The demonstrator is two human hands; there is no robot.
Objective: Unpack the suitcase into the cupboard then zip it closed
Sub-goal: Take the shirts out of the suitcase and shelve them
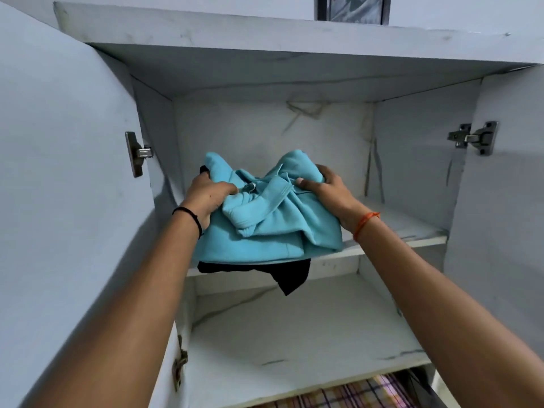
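Two open doors (64,148) flank the cupboard (265,28), with a bare shelf (294,334) below and checked cloth (353,394) lowest. We see a crumpled turquoise sweatshirt (265,228) over a black garment (291,275) on the upper shelf edge; our left hand (206,198) and right hand (326,189) grip its sides.

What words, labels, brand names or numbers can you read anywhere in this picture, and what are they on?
None can be read.
The small tag on the turquoise garment that the left hand and right hand grip: too small to read.
The framed picture above the cupboard: cut off and blurred, no text legible.
The hinges: no markings legible.
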